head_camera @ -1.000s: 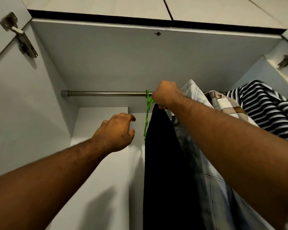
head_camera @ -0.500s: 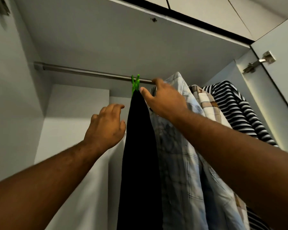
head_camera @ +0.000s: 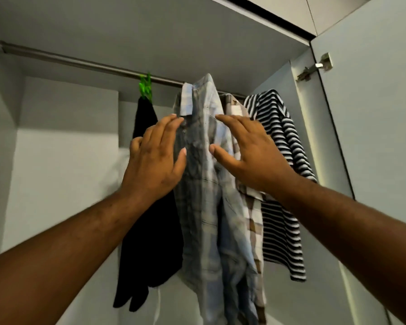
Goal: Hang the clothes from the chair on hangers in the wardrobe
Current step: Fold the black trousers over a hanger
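Wardrobe interior, four garments on one rail.

1. Grey metal rail (head_camera: 80,63): runs from 10 o'clock down towards 12 o'clock, under the pale grey wardrobe ceiling (head_camera: 173,31).
2. Bright green plastic hanger (head_camera: 145,86): hooked on the rail at 11 o'clock, carrying a long black garment (head_camera: 150,242) that hangs straight down.
3. Pale blue checked button-up shirt (head_camera: 204,219): hung just right of the black garment, collar at 12 o'clock.
4. Beige-and-brown checked shirt (head_camera: 251,221): pressed close behind the blue one.
5. Black-and-white striped knit top (head_camera: 281,231): last on the rail, at 2 o'clock, near the silver door hinge (head_camera: 314,66).
6. Left hand (head_camera: 155,160): fingers straight and spread, holding nothing, at the blue shirt's left edge; actual contact cannot be told. Half a second ago it hovered left of the black garment.
7. Right hand (head_camera: 248,156): likewise flat and wide, at the shirt's right edge. Half a second ago it was up at the rail beside the green hanger; it now sits lower, level with the left.
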A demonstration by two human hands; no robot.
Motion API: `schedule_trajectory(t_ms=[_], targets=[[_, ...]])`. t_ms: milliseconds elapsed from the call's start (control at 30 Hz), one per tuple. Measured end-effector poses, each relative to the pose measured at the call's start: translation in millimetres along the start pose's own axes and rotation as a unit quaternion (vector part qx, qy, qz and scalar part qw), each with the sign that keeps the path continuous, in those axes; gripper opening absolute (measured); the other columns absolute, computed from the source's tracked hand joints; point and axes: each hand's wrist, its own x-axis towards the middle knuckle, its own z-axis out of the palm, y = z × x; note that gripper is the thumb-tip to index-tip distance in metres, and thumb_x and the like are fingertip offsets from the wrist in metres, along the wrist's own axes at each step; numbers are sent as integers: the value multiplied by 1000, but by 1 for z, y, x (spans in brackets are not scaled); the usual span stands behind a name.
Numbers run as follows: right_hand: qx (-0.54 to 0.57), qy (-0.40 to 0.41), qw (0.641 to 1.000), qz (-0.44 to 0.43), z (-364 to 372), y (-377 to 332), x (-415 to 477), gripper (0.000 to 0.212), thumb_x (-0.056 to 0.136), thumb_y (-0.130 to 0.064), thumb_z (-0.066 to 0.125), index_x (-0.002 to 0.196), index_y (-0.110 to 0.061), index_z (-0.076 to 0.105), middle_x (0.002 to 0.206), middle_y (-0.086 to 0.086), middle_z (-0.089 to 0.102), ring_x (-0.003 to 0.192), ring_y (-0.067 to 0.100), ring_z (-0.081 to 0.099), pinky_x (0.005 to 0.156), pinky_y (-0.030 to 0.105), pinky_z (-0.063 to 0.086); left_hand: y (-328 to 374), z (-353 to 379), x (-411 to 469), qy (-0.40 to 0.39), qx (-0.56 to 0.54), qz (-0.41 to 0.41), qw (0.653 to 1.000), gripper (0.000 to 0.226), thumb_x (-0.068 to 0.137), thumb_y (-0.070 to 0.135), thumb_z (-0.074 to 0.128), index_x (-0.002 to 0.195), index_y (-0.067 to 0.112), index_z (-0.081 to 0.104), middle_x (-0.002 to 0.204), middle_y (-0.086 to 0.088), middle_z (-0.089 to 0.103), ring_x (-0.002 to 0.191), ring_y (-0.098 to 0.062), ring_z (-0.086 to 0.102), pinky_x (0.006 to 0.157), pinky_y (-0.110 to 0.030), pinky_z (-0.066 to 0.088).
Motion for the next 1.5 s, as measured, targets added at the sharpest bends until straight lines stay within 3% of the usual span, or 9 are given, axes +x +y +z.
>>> schedule_trajectory(t_ms=[233, 433, 567, 733, 933, 1100, 1300, 1433, 1500], targets=[[-3, -49, 999, 16, -56, 56, -112, 69, 93, -61, 52, 153, -29, 38, 152, -5, 44, 138, 16, 40, 110, 48, 41, 103, 23, -66, -50, -42, -2, 998, 58, 96, 38, 50, 151, 25, 36, 160, 4, 33, 144, -18, 37, 108, -48, 36], [18, -140, 987, 73, -96, 100, -240, 76, 92, -57, 62, 155, -27, 34, 157, -3, 38, 143, 17, 35, 117, 43, 36, 214, 53, -166, -159, -91, -14, 983, 59, 95, 35, 55, 151, 25, 37, 161, 6, 30, 145, -16, 35, 108, -44, 33], [34, -221, 964, 142, -110, 124, -333, 79, 90, -61, 62, 156, -30, 32, 159, -5, 35, 144, 16, 34, 116, 43, 37, 281, 72, -225, -237, -147, -30, 960, 59, 95, 36, 53, 150, 22, 38, 161, 3, 32, 144, -19, 36, 109, -50, 37], [53, -330, 906, 258, -123, 152, -453, 78, 89, -62, 63, 155, -32, 33, 159, -2, 37, 142, 22, 36, 114, 50, 39, 366, 106, -294, -335, -226, -51, 913, 50, 98, 33, 55, 145, 24, 43, 154, 2, 40, 139, -20, 39, 107, -48, 36], [47, -401, 839, 364, -149, 193, -582, 71, 89, -55, 68, 150, -26, 44, 150, 0, 49, 136, 20, 42, 112, 41, 41, 465, 169, -374, -437, -344, -40, 830, 44, 96, 28, 61, 139, 22, 51, 145, 1, 52, 131, -22, 47, 101, -47, 42], [-9, -449, 755, 478, -193, 228, -663, 63, 93, -56, 63, 147, -27, 48, 148, -1, 51, 135, 20, 42, 113, 36, 38, 563, 230, -418, -493, -436, 29, 752, 41, 97, 26, 59, 137, 20, 54, 139, -2, 56, 128, -24, 50, 101, -49, 46], [-82, -410, 640, 645, -274, 227, -717, 54, 96, -47, 64, 143, -25, 53, 141, -2, 57, 122, 16, 53, 103, 30, 44, 697, 263, -438, -521, -562, 130, 629, 38, 98, 26, 57, 136, 19, 57, 136, -3, 59, 129, -24, 50, 104, -46, 47], [-142, -353, 574, 725, -337, 202, -740, 47, 95, -39, 67, 137, -19, 60, 129, 1, 66, 108, 17, 64, 93, 30, 52, 779, 239, -441, -521, -633, 221, 528, 36, 100, 28, 56, 136, 23, 57, 137, -1, 58, 129, -21, 51, 105, -44, 48], [-177, -319, 550, 751, -366, 189, -746, 43, 95, -36, 68, 133, -16, 63, 124, 3, 69, 106, 19, 65, 94, 33, 52, 814, 223, -440, -502, -660, 260, 495, 34, 100, 27, 55, 133, 23, 58, 133, -1, 60, 126, -20, 52, 102, -43, 49]])
